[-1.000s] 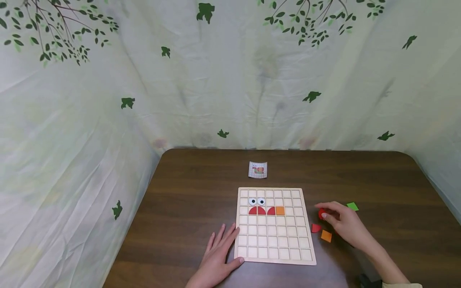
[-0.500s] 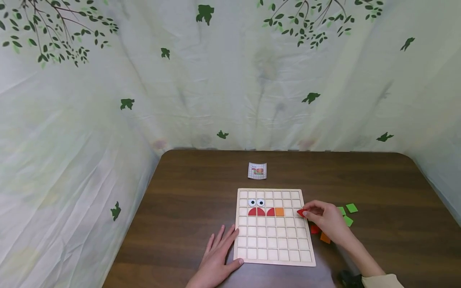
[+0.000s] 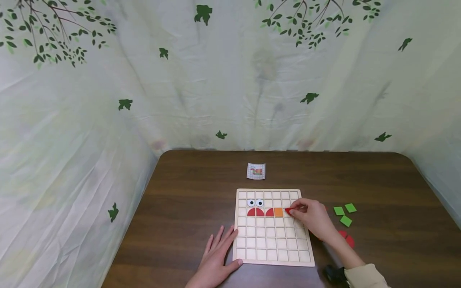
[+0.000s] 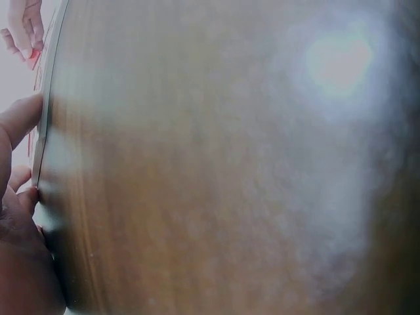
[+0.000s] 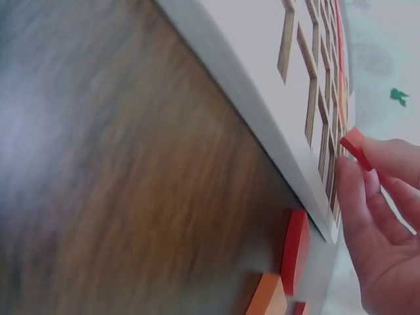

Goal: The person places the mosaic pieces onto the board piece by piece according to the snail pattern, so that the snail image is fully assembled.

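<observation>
Small red flat piece [image 3: 288, 211] pinched by fingertips of right hand [image 3: 311, 218], over pale gridded wood-look board [image 3: 270, 243]; orange square tile [image 3: 278, 212] seated near, left of fingertips. Board edge touched by left hand [image 3: 218, 258], fingers straight, nothing grasped. Likely mid-placement: alignment beneath fingertips, then release, seems needed.

In the last second my right fingers [image 3: 301, 201] have carried a small flat red piece [image 3: 288, 211] leftward, over the pale gridded board [image 3: 261, 243], near the orange square tile [image 3: 278, 212] on their left; two more flat green squares [image 3: 339, 211] now show to their right.
</observation>
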### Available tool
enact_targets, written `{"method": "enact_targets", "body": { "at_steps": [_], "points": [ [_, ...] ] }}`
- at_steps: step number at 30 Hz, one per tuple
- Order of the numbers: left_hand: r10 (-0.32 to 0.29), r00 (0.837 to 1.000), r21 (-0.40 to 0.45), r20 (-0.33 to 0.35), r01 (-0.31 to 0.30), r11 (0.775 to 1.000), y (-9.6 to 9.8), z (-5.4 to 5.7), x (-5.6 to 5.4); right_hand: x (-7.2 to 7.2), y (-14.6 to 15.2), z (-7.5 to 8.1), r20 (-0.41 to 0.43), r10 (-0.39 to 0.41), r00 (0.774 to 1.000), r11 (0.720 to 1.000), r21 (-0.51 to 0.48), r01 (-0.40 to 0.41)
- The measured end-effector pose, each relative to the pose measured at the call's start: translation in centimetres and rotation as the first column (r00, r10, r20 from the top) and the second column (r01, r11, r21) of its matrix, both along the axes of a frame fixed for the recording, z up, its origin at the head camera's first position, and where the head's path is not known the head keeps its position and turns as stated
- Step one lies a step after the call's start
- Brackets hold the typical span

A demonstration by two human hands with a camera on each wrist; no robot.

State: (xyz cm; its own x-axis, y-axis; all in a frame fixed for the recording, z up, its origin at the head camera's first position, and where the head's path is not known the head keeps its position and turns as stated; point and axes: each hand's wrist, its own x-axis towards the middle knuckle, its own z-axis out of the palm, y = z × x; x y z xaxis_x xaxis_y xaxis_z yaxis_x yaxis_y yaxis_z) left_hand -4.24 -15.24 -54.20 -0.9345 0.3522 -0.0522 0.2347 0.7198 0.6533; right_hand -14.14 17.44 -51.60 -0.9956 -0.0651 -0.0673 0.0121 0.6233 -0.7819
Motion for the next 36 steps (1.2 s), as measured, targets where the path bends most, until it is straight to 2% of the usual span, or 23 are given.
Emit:
{"method": "enact_targets", "body": {
  "at_steps": [5,11,20,26,36],
  "points": [
    [0.002,1.000,-0.006,0.010,-0.002,1.000,0.0,0.0,0.0,0.0,-0.6,-0.2,-0.030,-0.014,0.999,0.999,0.050,0.015],
    [-0.003,1.000,0.000,-0.028,0.003,1.000,0.0,0.0,0.1,0.3,-1.1,-0.1,-0.061,-0.030,0.998,0.995,0.097,0.036],
    [0.002,1.000,-0.011,-0.005,-0.002,1.000,0.0,-0.1,0.0,0.3,-1.5,-0.2,-0.051,-0.049,0.997,0.989,0.135,0.055],
    [0.002,1.000,-0.008,-0.007,-0.002,1.000,0.0,0.0,0.0,0.4,-1.5,-0.4,-0.058,-0.026,0.998,0.990,0.140,0.034],
    [0.005,1.000,-0.020,0.006,-0.005,1.000,0.0,-0.2,0.0,0.8,-0.2,0.2,-0.037,0.050,0.998,0.996,0.080,-0.046]
  ]
}}
